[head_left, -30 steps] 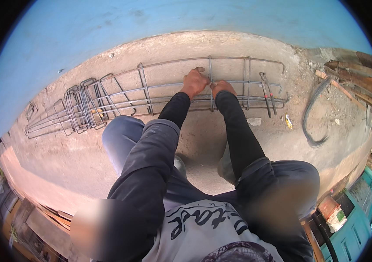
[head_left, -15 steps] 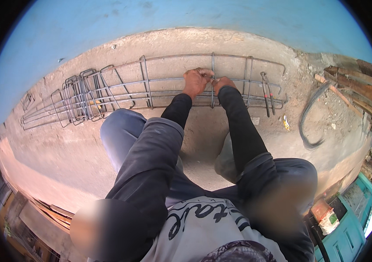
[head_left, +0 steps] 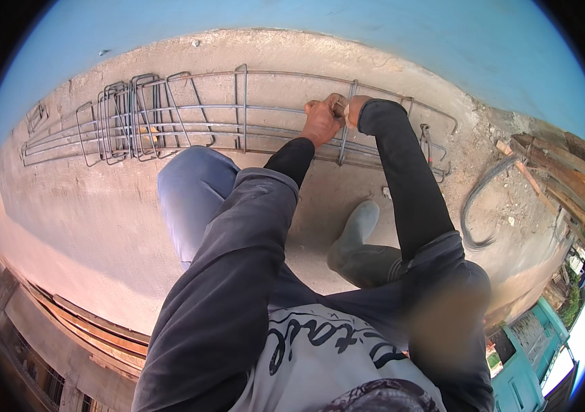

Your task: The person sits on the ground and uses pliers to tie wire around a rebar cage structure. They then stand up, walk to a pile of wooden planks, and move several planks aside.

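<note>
Steel cage (head_left: 344, 141), arms (head_left: 412, 192) outstretched, hands (head_left: 322, 124) adjacent

A blue wall (head_left: 375, 17) meets seemingly concrete floor (head_left: 114, 206).

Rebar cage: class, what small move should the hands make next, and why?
Perhaps the left hand should steady the steel stirrup: it and the right hand are close together there, where the stirrup crosses the long bars, while the pincers lie apart from both. Any wire between the fingers is too small to tell.
</note>
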Demonstrator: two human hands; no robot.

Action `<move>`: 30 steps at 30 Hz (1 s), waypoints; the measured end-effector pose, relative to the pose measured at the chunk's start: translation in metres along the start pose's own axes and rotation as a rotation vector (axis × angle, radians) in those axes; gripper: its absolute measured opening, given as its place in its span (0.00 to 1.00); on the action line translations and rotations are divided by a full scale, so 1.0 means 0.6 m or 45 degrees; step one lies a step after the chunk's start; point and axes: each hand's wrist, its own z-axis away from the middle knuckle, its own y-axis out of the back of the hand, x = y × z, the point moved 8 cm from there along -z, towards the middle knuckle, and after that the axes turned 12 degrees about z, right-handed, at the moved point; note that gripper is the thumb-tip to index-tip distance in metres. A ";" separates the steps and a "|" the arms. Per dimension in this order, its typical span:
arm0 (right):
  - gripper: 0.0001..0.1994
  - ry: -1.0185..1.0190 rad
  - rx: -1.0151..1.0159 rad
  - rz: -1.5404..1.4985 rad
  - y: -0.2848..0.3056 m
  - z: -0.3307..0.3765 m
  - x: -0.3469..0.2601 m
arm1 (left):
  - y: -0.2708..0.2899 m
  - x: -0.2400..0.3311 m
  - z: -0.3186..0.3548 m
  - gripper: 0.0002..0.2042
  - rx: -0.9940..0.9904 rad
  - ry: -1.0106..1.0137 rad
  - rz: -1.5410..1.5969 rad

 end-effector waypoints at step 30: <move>0.35 -0.544 0.196 -0.268 -0.223 0.183 0.387 | -0.003 0.015 0.002 0.16 -0.138 -0.031 -0.102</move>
